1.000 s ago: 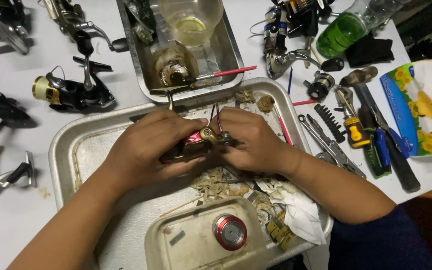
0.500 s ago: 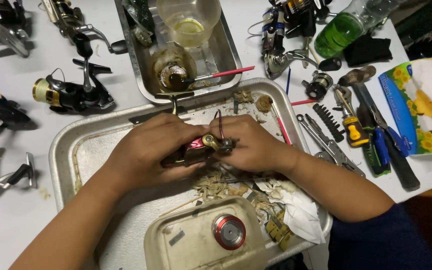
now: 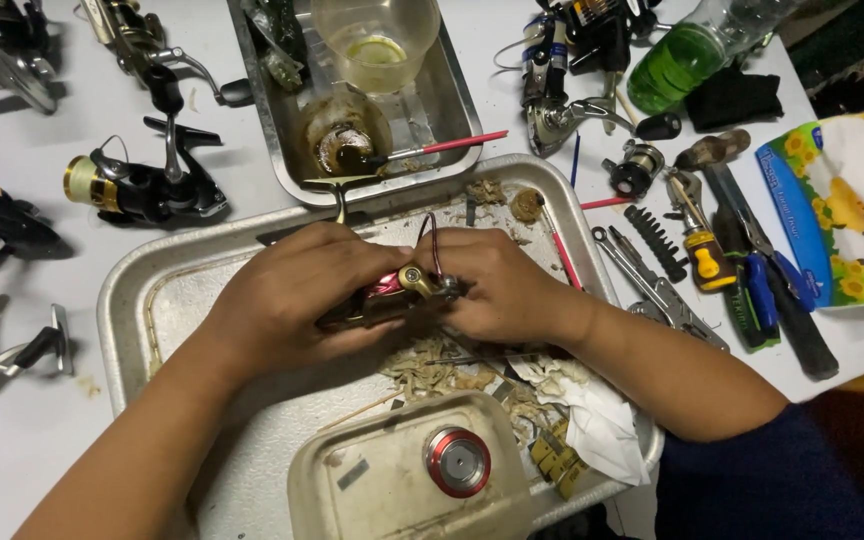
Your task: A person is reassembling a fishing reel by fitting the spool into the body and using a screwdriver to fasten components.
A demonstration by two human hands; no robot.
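Red-capped spool (image 3: 457, 461) sits nearest in its cream tub; beyond, over the metal tray (image 3: 132, 300), left hand (image 3: 287, 300) clasps the maroon reel body (image 3: 382, 295), right hand (image 3: 497, 290) fingers pinching its brass fitting, seemingly mid-disassembly; loosening needs steady bracing.

Both forearms are bare to the elbow, the left hand (image 3: 287, 295) and the right hand (image 3: 502, 285) wear no gloves or rings, and dark blue cloth shows beside the right elbow.
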